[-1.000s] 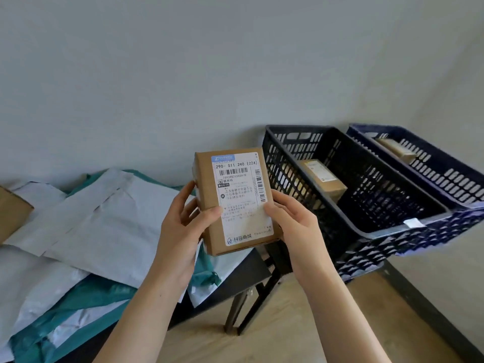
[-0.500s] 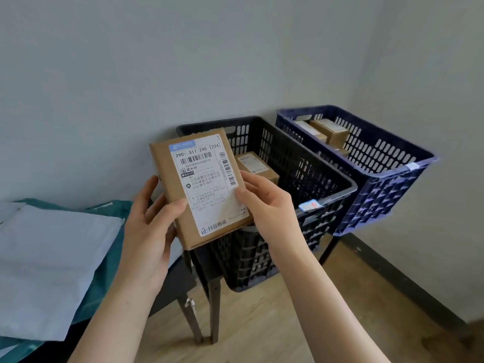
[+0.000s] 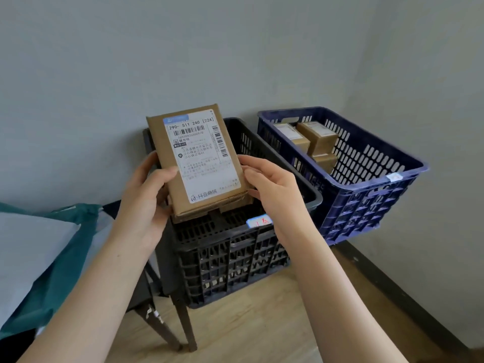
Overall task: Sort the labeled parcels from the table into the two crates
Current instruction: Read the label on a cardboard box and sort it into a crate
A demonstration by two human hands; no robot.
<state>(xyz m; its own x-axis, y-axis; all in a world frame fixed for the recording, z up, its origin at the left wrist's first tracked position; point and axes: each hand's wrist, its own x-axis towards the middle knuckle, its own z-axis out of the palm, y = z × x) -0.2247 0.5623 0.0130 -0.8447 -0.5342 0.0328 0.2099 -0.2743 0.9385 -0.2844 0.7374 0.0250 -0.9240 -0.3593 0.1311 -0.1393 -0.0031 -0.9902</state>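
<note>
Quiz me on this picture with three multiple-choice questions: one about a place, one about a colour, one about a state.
1. The parcel is held over: A) the black crate B) a sink C) a shelf.
2. The crate nearer the right wall is: A) green B) blue C) red.
3. The parcel is gripped by: A) one hand B) no hand C) both hands.
Answers: A, it hangs above the black crate's opening; B, the blue crate stands rightmost; C, left hand and right hand each grip a side.
</note>
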